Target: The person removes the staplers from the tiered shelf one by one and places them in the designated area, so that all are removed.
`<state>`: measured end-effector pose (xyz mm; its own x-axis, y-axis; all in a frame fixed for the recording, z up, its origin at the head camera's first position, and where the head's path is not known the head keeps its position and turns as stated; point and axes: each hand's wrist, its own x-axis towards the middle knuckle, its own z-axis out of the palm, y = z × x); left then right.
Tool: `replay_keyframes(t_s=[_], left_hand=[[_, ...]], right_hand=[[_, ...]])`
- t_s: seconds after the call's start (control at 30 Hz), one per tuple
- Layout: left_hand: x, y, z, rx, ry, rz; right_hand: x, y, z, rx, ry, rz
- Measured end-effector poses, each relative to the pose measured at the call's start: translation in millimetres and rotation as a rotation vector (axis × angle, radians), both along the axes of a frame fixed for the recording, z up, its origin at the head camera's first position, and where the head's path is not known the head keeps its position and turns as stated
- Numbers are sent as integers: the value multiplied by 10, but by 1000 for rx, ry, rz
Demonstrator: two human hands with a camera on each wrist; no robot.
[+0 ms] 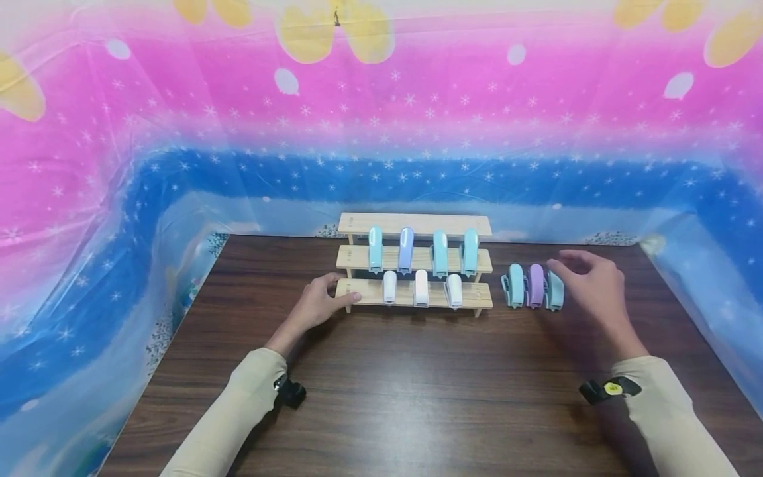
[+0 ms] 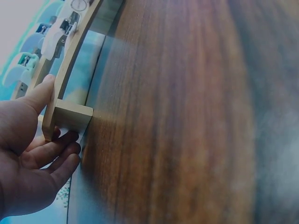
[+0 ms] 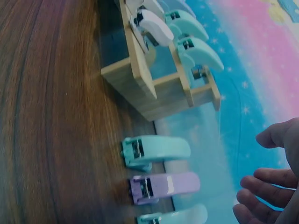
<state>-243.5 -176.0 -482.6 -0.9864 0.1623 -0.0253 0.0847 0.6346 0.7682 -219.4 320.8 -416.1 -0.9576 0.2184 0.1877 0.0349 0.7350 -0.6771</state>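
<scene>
My left hand (image 1: 318, 301) grips the left end of a three-tier wooden rack (image 1: 415, 223), thumb on the lowest board and fingers curled beneath, as the left wrist view shows. In the head view my right hand (image 1: 593, 281) hovers at the right, beside a teal stapler (image 1: 556, 291); thumb and fingers stand apart with nothing between them. Left of that stapler are a purple stapler (image 1: 536, 286) and a mint stapler (image 1: 515, 285) in a row on the table. Mint and periwinkle staplers (image 1: 406, 250) stand on the middle board, whitish staplers (image 1: 420, 288) on the lowest.
The dark wood-grain table (image 1: 387, 384) extends in front of the rack. Behind it and along both sides hangs a pink and blue patterned cloth (image 1: 417, 132). The rack's top board runs close to the cloth.
</scene>
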Motion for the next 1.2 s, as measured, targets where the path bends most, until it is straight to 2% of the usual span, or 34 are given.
replay_keyframes(t_s=[0.53,0.97,1.2], left_hand=[[1,-12,-10,7,5,1],[15,15,2,20,-6,15],[4,15,4,18,-12,17]], right_hand=[[-50,-459,51,-12,67,112],[-154,-868,-90,-86,130,163],[-201,-1016,-146,-99,104,172]])
